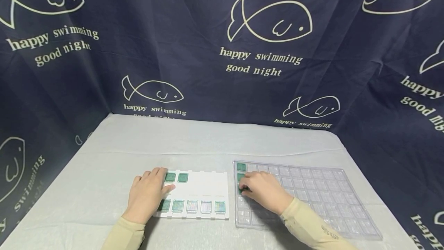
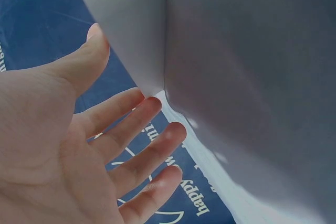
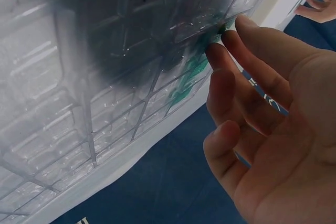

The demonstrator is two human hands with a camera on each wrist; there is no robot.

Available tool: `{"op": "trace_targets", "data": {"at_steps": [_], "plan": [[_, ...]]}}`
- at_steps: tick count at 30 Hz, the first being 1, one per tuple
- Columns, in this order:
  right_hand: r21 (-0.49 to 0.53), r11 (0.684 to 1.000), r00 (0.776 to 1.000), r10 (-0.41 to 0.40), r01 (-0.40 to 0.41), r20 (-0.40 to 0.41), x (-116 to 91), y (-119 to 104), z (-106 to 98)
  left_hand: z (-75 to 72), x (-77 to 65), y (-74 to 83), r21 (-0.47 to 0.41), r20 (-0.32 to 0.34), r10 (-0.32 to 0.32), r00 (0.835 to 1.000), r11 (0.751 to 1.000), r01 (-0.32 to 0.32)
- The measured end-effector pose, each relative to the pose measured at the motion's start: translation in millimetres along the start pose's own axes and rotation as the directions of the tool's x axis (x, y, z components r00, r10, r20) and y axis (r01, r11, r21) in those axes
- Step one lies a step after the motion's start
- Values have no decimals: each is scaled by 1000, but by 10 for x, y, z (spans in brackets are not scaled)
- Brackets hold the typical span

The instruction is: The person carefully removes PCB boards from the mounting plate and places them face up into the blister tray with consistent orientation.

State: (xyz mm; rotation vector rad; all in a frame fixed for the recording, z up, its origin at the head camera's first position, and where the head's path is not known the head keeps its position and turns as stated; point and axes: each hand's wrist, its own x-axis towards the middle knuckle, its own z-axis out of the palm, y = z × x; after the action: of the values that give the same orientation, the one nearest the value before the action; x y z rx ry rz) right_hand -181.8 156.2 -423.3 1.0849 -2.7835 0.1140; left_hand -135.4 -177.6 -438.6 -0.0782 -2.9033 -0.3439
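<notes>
My left hand lies over the left end of a white board, its thumb on top; in the left wrist view the fingers are nearly straight along the board's edge. Small square green circuit boards sit on the white board in a back and a front row. Above the left column of a clear plastic tray, my right hand pinches a small green circuit board between thumb and fingertips, mostly hidden by them. Two more green boards lie in that column's back compartments.
A pale cloth covers the table. Dark blue curtains with fish drawings and lettering hang behind and at both sides. The tray stands right of the white board with a narrow gap between them.
</notes>
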Motion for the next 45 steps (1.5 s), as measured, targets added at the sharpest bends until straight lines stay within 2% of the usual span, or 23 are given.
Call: {"op": "trace_targets", "data": {"at_steps": [7, 15, 33, 45], "plan": [[-20, 1000, 1000, -7, 6, -21, -2, -7, 17, 18, -7, -3, 4, -18, 8, 1000, 1000, -8], [-64, 998, 997, -24, 20, -70, -2, -21, 48, 9, 6, -1, 5, 14, -4, 1000, 1000, 4], [-72, 997, 997, -34, 29, -76, -5, -9, 65, 17, 10, -6, 5, -6, 4, 1000, 1000, -4], [-66, 997, 995, -31, 25, -91, -12, -27, 50, 1, 11, -5, 9, 17, 0, 1000, 1000, 0]]}}
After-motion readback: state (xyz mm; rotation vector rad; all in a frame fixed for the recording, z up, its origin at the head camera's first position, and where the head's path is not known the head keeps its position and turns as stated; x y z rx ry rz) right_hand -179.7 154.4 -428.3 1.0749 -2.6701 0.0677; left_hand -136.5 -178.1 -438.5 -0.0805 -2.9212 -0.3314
